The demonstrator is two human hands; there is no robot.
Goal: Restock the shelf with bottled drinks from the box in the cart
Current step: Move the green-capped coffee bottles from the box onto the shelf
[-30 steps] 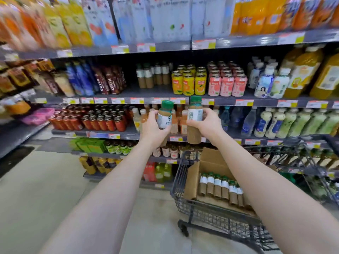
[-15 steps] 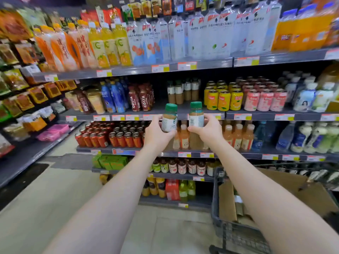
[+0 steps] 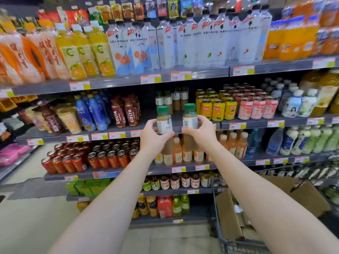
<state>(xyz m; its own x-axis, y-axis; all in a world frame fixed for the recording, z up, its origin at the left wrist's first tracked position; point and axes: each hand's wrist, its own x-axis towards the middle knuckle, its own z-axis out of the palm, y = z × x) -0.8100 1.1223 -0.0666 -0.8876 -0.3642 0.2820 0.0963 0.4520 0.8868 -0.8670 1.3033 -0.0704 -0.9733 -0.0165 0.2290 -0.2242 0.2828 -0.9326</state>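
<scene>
My left hand (image 3: 153,137) grips a green-capped coffee bottle (image 3: 163,119) with a white label, held upright. My right hand (image 3: 200,132) grips a second green-capped coffee bottle (image 3: 190,116) beside it. Both bottles are raised in front of the grey shelf (image 3: 146,117), at the edge of a gap in the row. At the back of that gap stand a few matching bottles (image 3: 172,99). The cardboard box (image 3: 229,215) sits in the cart (image 3: 227,244) at the lower right; its contents are mostly hidden by my right arm.
Red Costa bottles (image 3: 126,112) stand left of the gap and yellow cans (image 3: 217,108) right of it. Tall bottles fill the shelf above, cans and orange drinks the shelf below. The beige floor (image 3: 27,217) lies at the lower left.
Both hands have carried the bottles higher and closer to the shelf gap. My view has tilted up, so the cart and box have slid to the lower right.
</scene>
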